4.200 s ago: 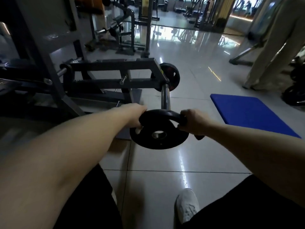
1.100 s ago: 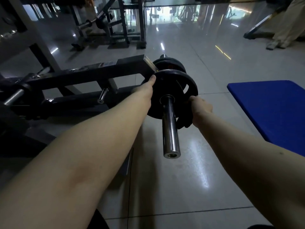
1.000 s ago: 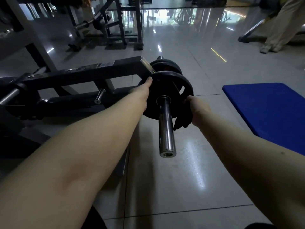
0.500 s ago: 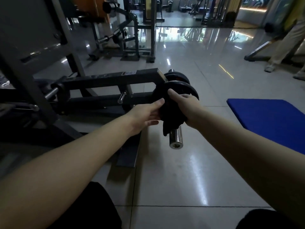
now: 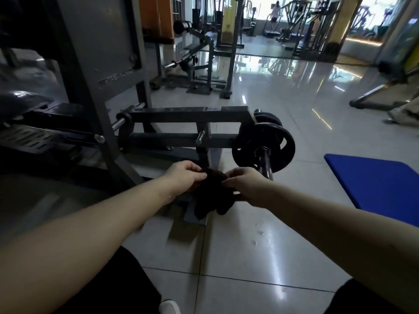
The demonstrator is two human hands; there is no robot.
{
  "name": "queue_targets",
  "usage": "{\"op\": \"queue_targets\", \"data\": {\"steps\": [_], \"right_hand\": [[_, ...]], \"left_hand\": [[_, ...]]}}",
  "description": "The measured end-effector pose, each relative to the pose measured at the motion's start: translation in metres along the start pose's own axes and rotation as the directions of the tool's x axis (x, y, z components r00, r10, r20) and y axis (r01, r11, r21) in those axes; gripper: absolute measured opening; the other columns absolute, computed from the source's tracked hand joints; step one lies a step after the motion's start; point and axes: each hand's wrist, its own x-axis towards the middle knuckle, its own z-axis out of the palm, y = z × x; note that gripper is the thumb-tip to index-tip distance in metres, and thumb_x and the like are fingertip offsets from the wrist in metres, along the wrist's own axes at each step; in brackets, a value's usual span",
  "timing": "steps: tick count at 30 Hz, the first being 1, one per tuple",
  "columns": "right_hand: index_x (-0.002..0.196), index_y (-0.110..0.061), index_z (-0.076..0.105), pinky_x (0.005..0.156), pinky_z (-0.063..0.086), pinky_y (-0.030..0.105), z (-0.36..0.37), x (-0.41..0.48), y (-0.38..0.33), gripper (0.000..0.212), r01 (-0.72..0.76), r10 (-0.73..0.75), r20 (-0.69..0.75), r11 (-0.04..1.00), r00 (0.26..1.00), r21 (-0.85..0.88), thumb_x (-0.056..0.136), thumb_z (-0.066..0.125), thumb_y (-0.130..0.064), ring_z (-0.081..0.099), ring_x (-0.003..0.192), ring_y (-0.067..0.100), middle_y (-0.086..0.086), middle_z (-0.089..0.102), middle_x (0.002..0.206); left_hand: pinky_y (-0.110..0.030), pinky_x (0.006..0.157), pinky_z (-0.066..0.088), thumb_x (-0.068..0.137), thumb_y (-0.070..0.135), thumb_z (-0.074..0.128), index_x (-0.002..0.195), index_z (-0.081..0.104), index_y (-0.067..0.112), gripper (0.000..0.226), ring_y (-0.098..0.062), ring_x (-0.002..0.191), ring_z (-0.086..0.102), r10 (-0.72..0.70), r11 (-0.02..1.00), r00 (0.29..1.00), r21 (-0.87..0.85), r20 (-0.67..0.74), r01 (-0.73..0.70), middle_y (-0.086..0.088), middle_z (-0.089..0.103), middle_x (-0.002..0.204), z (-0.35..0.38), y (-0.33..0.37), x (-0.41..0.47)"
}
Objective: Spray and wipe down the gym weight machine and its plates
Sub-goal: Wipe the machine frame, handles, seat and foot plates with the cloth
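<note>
The plate [image 5: 264, 147] now sits seated on the machine's bar [image 5: 264, 165], and you are off it. Your left hand [image 5: 183, 177] and right hand [image 5: 244, 184] pinch the dark cloth [image 5: 212, 197] between curled fingers, likely regathering it for wiping.

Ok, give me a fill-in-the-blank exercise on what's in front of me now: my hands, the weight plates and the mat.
1. The left hand and the right hand together hold a dark ____.
2. The chrome bar carries ____ weight plates.
3. The mat lying to the right of the bar is ____.
Missing words: cloth; two; blue.
</note>
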Motion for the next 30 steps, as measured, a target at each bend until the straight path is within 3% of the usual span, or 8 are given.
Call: {"op": "queue_targets", "data": {"steps": [5, 7, 10, 14, 17, 21, 25, 30], "right_hand": [[0.091, -0.007, 0.066, 0.084, 0.059, 0.048, 0.015, 0.002, -0.026, 0.007, 0.031, -0.033, -0.011, 0.995, 0.999, -0.098, 0.091, 0.063, -0.001, 0.064, 0.083, 0.029, 0.014, 0.062, 0.086], [0.091, -0.006, 0.064, 0.074, 0.052, 0.043, 0.021, 0.002, -0.032, 0.005, 0.036, -0.039, -0.031, 0.996, 0.999, -0.076, 0.090, 0.062, -0.002, 0.058, 0.080, 0.029, 0.014, 0.058, 0.084], [0.101, -0.001, 0.064, 0.071, 0.048, 0.035, 0.020, 0.007, -0.035, 0.010, 0.039, -0.037, -0.040, 0.997, 0.999, 0.061, 0.093, 0.060, -0.006, 0.061, 0.082, 0.029, 0.016, 0.062, 0.089], [0.111, -0.002, 0.066, 0.071, 0.057, 0.030, 0.020, 0.013, -0.048, 0.018, 0.013, -0.019, 0.017, 0.958, 1.000, 0.288, 0.099, 0.055, -0.009, 0.070, 0.088, 0.025, 0.013, 0.071, 0.097], [0.116, -0.005, 0.068, 0.089, 0.059, 0.039, 0.024, 0.021, -0.056, 0.024, -0.016, -0.027, 0.107, 0.923, 0.994, 0.384, 0.099, 0.060, -0.018, 0.073, 0.102, 0.030, 0.016, 0.074, 0.111], [0.119, -0.006, 0.068, 0.090, 0.060, 0.038, 0.030, 0.035, -0.058, 0.028, -0.014, -0.070, 0.247, 0.946, 0.967, 0.323, 0.093, 0.071, -0.014, 0.073, 0.106, 0.032, 0.016, 0.074, 0.114], [0.122, -0.011, 0.066, 0.092, 0.060, 0.043, 0.045, 0.058, -0.057, 0.030, -0.010, -0.059, 0.270, 0.969, 0.961, 0.248, 0.093, 0.068, -0.003, 0.073, 0.105, 0.033, 0.019, 0.072, 0.116], [0.129, -0.017, 0.064, 0.076, 0.062, 0.036, 0.053, 0.093, -0.068, 0.034, -0.056, -0.037, 0.248, 0.932, 0.968, 0.358, 0.097, 0.062, -0.008, 0.074, 0.102, 0.031, 0.016, 0.074, 0.115]], "left_hand": [[-0.029, 0.073, 0.052, 0.093, 0.016, 0.073, 0.090, 0.062, 0.022, 0.012, -0.017, 0.081, 0.062, 0.079, 0.987, 0.996, 0.142, -0.040, -0.072, -0.002, 0.068, 0.090, -0.016, -0.002, 0.002], [-0.027, 0.069, 0.049, 0.094, 0.015, 0.071, 0.092, 0.060, 0.022, 0.013, -0.017, 0.081, 0.063, 0.097, 0.983, 0.994, 0.159, -0.047, -0.088, 0.001, 0.067, 0.087, -0.019, 0.002, 0.002], [-0.022, 0.064, 0.042, 0.095, 0.017, 0.069, 0.098, 0.061, 0.021, 0.009, -0.012, 0.082, 0.062, 0.127, 0.973, 0.990, 0.201, -0.054, -0.114, 0.004, 0.066, 0.090, -0.025, 0.010, -0.001], [-0.025, 0.069, 0.050, 0.095, 0.024, 0.071, 0.105, 0.061, 0.024, 0.014, -0.016, 0.090, 0.068, 0.116, 0.968, 0.991, 0.233, -0.063, -0.099, -0.001, 0.069, 0.100, -0.038, 0.021, -0.001], [-0.027, 0.076, 0.053, 0.094, 0.024, 0.072, 0.116, 0.062, 0.021, 0.025, -0.016, 0.093, 0.069, 0.088, 0.968, 0.994, 0.239, -0.060, -0.071, -0.002, 0.070, 0.101, -0.053, 0.034, 0.008], [-0.031, 0.087, 0.054, 0.093, 0.021, 0.073, 0.115, 0.063, 0.021, 0.024, -0.016, 0.095, 0.068, 0.092, 0.969, 0.994, 0.236, -0.061, -0.075, -0.002, 0.071, 0.100, -0.068, 0.036, 0.022], [-0.028, 0.077, 0.051, 0.092, 0.022, 0.074, 0.112, 0.062, 0.024, 0.023, -0.016, 0.090, 0.066, 0.098, 0.966, 0.988, 0.251, -0.120, -0.065, -0.001, 0.068, 0.098, -0.075, 0.012, 0.036], [-0.026, 0.077, 0.052, 0.091, 0.025, 0.076, 0.110, 0.065, 0.022, 0.022, -0.014, 0.091, 0.067, 0.123, 0.964, 0.981, 0.254, -0.149, -0.082, -0.002, 0.069, 0.098, -0.084, 0.006, 0.068]]}}
